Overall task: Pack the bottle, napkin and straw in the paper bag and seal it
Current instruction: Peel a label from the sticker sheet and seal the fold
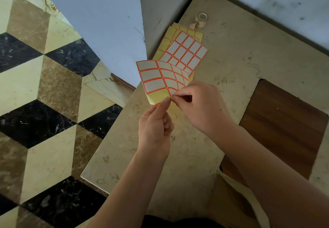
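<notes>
Both forearms are bare to the frame's lower edge, with no sleeves, watch, rings or bracelets on the left hand (154,129) or right hand (203,106) (nails short, unpainted). A dark garment (178,222) shows below.

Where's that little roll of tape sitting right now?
In the head view, the tape roll lies on the stone table near the wall, at its far edge, just beyond the stack of label sheets.

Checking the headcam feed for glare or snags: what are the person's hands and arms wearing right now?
Nothing visible: the left hand and right hand are bare, without gloves, rings or watch. Both forearms are uncovered to the frame's edge, no sleeves showing.
</notes>
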